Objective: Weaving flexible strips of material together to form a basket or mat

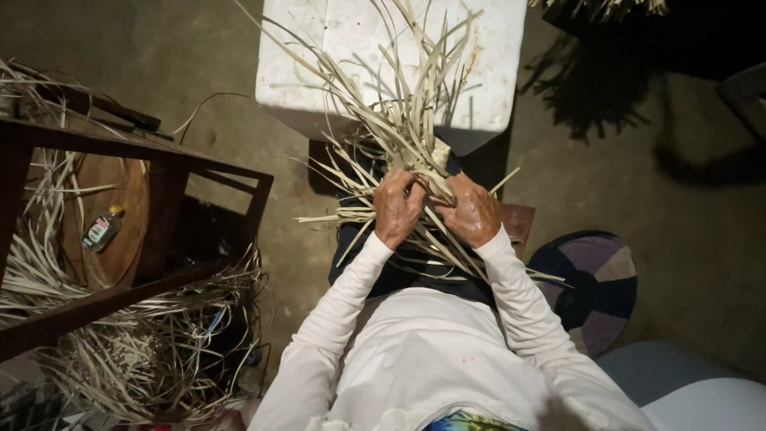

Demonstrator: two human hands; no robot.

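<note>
Two hands are at work in the middle, over the person's lap. The left hand (398,206) and the right hand (473,211) sit close side by side, almost touching. Both are curled tight around one bunch of dry leaf strips (403,120). The fingers are pressed together on the strips, and the strips poke out between them.

The bunch fans out from the hands. Many long strips point up and away, across one white foam box (311,64) that stands just past the knees. Other strips stick out to the left and down to the right. There are too many strips to count.

On the left stands one dark wooden frame (159,160). Inside it lies one round wooden board (128,231), and on the board lies one small bottle (101,230) with a yellow cap. One big heap of loose strips (159,351) lies under and around the frame.

On the right, near the person's right arm, sits one round cushion (598,283) with dark and pale patches. The floor (686,223) is bare and brown.
</note>
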